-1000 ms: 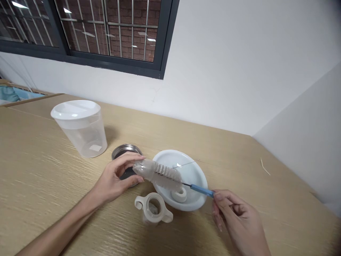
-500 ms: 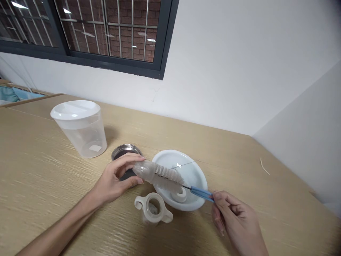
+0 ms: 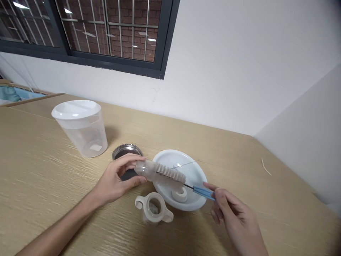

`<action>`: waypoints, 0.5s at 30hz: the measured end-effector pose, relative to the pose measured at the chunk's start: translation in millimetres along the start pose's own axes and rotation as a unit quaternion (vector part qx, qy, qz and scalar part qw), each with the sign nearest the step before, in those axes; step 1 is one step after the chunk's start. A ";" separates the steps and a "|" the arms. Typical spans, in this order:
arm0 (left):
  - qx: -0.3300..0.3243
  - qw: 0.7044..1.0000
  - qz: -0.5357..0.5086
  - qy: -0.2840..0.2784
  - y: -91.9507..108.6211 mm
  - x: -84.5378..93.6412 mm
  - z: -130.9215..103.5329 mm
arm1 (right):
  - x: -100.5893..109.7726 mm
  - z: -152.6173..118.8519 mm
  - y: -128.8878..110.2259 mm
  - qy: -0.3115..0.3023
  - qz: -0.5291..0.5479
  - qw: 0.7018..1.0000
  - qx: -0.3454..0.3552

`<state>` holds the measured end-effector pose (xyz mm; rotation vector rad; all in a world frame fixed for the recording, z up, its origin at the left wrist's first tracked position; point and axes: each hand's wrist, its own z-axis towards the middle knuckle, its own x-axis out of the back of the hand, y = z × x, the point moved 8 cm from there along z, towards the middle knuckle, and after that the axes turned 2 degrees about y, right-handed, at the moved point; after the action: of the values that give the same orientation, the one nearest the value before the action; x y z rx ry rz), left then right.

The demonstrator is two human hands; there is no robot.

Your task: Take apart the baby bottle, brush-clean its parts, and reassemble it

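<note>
My left hand (image 3: 117, 179) grips the rounded end of a clear nipple-shaped piece (image 3: 145, 170) between thumb and fingers. Bristles of a white brush (image 3: 170, 173) reach into that piece's open side. The brush's blue handle (image 3: 204, 192) is pinched in my right hand (image 3: 237, 213), on the right. Below the brush lies a white oval bowl (image 3: 195, 177), with a white ring (image 3: 179, 195) inside it. A small bottle with two handles (image 3: 154, 209) stands upright in front of the bowl, its mouth open.
A lidded clear plastic jug (image 3: 82, 131) stands at the back left. A round metal tin (image 3: 127, 147) is partly hidden behind my left hand. One pale strip (image 3: 265, 167) lies on the wooden table (image 3: 229, 156) at the right. Wall and barred window rise behind.
The brush and my right hand have shifted slightly right, and the bristles look less blurred. My right fingers have changed position on the handle. My left hand and the piece have moved slightly right.
</note>
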<state>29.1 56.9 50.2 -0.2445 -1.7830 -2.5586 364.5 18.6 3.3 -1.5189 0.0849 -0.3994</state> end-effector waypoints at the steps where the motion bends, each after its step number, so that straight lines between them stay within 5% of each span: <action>1: 0.013 1.000 0.008 0.001 -2.0 -0.2 0.0 | -1.4 -0.7 -2.2 -0.001 -0.002 1.000 -0.002; 10: 0.074 0.995 -0.062 0.014 -13.4 -0.2 1.8 | -3.8 -5.5 -20.9 0.015 0.054 0.997 0.053; 15: 0.055 0.995 -0.086 0.019 -15.2 2.0 4.6 | -6.5 2.8 -11.5 -0.051 0.031 0.996 0.060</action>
<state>26.1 66.7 37.9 -0.0395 -2.0049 -2.5436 357.0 23.3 13.5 -1.4127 0.0272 -0.2714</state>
